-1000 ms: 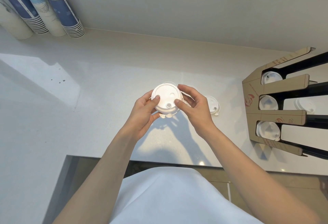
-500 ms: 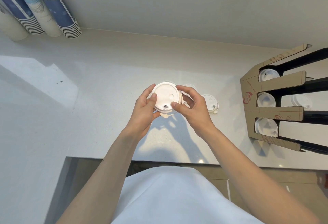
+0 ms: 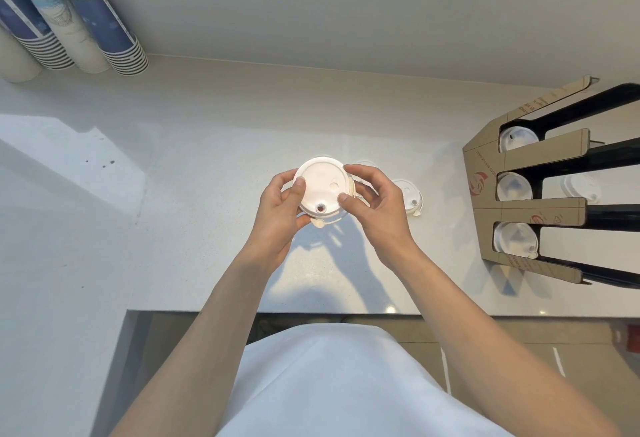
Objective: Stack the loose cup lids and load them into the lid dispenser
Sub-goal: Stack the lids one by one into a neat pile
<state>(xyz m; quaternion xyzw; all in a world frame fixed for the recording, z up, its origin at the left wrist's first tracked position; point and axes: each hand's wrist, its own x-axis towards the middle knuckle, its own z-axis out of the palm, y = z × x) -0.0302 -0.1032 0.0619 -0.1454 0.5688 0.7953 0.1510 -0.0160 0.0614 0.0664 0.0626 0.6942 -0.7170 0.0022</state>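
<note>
- At the counter's (image 3: 207,131) far-left corner, against the wall: stacks of paper cups (image 3: 104,24), blue-and-white, lying tilted. No part in the job at hand.
- Over the counter's middle, toward its near edge: left hand (image 3: 277,214) curled under and around a small stack of lids (image 3: 323,190), thumb pressed onto the top lid's left rim, fingers clasping from below.
- Held clear of the counter, top face up, sip hole toward the near side; a tab pokes out underneath, so probably two or three lids nested, though the count is hard to read.
- Just right of it: right hand (image 3: 375,201) bracing the stack's right rim, thumb tip on the top face, index finger arched over the far edge. Gripping lightly, not clenched.
- Behind the right hand: a sliver of another lid (image 3: 365,164) on the counter, mostly hidden.
- Near the right hand, apart from it: one loose lid (image 3: 408,195) flat on the counter.
- At the counter's right edge: cardboard lid dispenser (image 3: 485,190) with three slots, each showing a lid at its mouth; a further lid (image 3: 581,187) lies beyond, between the dark rails.
- Step in hand, by the look of it: squaring and seating the nested lids.
- Next move calls for freeing one hand to collect the lids left on the counter, keeping sip holes aligned so the stack nests true before going right to a slot.
</note>
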